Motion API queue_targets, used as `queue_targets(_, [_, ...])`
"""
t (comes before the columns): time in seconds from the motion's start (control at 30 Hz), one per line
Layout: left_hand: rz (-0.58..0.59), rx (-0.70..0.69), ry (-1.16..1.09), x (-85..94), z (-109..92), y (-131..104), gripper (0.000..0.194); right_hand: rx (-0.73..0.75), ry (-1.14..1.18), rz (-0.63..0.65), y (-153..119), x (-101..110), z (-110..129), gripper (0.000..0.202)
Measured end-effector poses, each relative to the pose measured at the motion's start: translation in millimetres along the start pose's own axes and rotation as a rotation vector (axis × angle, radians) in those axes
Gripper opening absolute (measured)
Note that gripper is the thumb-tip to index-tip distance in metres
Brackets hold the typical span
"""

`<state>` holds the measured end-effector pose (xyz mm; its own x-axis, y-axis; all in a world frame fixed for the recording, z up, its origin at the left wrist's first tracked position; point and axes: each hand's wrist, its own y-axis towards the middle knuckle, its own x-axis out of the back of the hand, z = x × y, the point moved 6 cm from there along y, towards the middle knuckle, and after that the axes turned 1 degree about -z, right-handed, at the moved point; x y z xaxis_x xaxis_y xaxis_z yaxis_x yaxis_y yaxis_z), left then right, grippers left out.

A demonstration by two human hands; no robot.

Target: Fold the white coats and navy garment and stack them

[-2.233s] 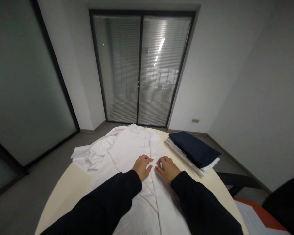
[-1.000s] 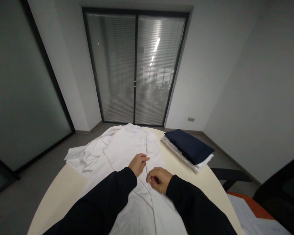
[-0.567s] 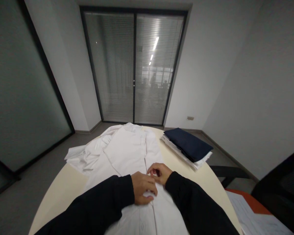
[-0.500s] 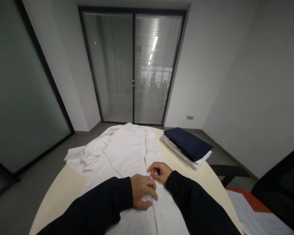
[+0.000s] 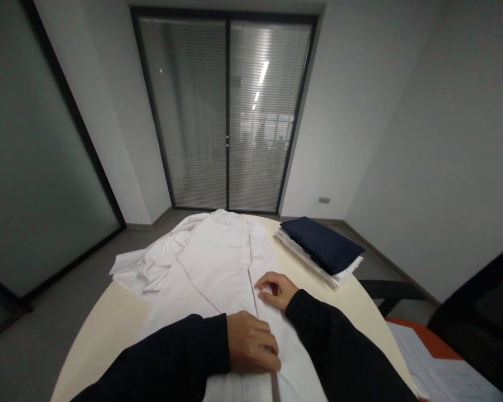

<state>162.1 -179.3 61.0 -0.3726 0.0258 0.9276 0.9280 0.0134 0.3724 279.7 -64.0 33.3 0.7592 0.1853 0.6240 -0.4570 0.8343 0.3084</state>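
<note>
A long-sleeved white shirt (image 5: 213,259) lies spread on the round table, its left-side sleeve bunched up. My left hand (image 5: 254,341) is on the lower part of the shirt, fingers curled closed around the front edge; a dark gap shows under that edge just below the hand. Higher up and to the right, my right hand (image 5: 278,290) rests on the shirt beside the front opening. Its thumb and forefinger form a loose curve with a gap, and nothing shows between them.
Folded dark navy cloth (image 5: 322,243) lies on a white folded stack (image 5: 341,277) at the table's right. The cream tabletop (image 5: 96,329) has a curved edge. A black chair (image 5: 482,301) stands at right, with papers (image 5: 440,368) and an orange item (image 5: 423,338) near it.
My left hand has moved down and slightly right along the shirt's front, and its fingers have closed. My right hand has shifted slightly up and right. The gap at the lower front edge has widened.
</note>
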Motion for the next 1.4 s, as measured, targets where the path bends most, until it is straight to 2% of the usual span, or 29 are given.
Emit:
queue_targets(0.1, [0.026,-0.022,-0.018,0.3,0.2,1.0,0.009,0.12,-0.108,-0.025,-0.8,7.3,4.6,0.033])
queue_targets(0.3, [0.124,-0.079,0.041,-8.8,-11.3,5.6,0.013,0.151,-0.216,-0.014,-3.4,0.8,-8.2,0.041])
queue_targets(0.47, [0.089,-0.048,-0.107,-6.0,-20.8,6.8,0.008,0.135,-0.233,-0.022,-3.5,-0.5,-10.0,0.039])
queue_targets(0.73, [0.077,0.027,-0.344,-26.1,-10.2,3.2,0.005,0.035,-0.338,0.034,-4.7,-0.6,-12.2,0.05])
queue_targets(0.97, [0.083,0.037,-0.366,-24.1,-11.5,2.6,0.006,0.029,-0.41,0.094,-6.4,-3.7,-16.7,0.055])
queue_targets(1.07, [0.078,0.029,-0.388,-22.9,-12.5,3.3,0.006,0.088,-0.447,0.078,-4.6,-0.1,-9.0,0.054])
queue_targets(1.17, [0.137,0.009,-0.371,-30.2,-13.0,3.5,0.009,0.183,-0.532,0.087,0.4,0.5,6.8,0.052])
queue_targets(1.27, [0.18,0.023,-0.368,-38.5,-11.6,3.1,0.011,0.229,-0.625,0.145,7.1,-4.8,20.3,0.039])
queue_targets(1.4, [0.167,0.008,-0.401,-42.4,-11.4,2.4,0.012,0.248,-0.738,0.156,13.0,-10.4,28.5,0.025])
